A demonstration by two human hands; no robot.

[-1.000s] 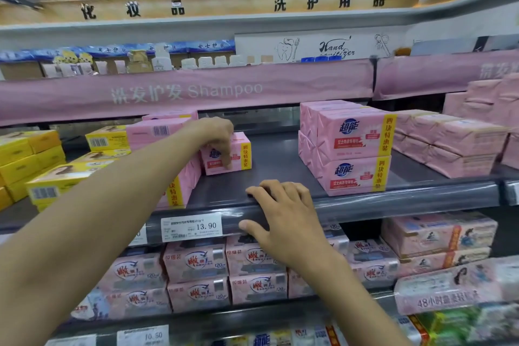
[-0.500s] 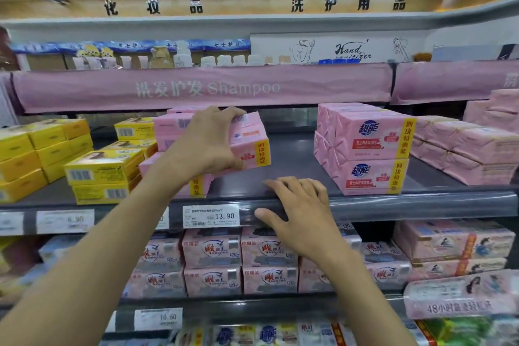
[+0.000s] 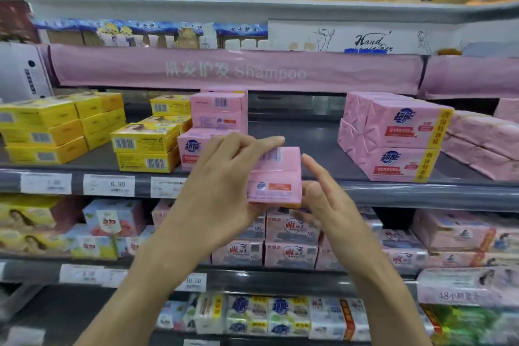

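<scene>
The left grip (image 3: 222, 191) is clamped on a pink soap pack (image 3: 276, 177), barcode up, held in the air just before the front edge of the shelf (image 3: 317, 132). The right grip (image 3: 325, 199), fingers straight and apart, is just beside the pack's right side; whether it touches cannot be told

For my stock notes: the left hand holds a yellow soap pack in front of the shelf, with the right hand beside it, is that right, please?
Not quite: in the head view the left hand holds a pink soap pack, not yellow, in front of the shelf, with the right hand beside it.
</scene>
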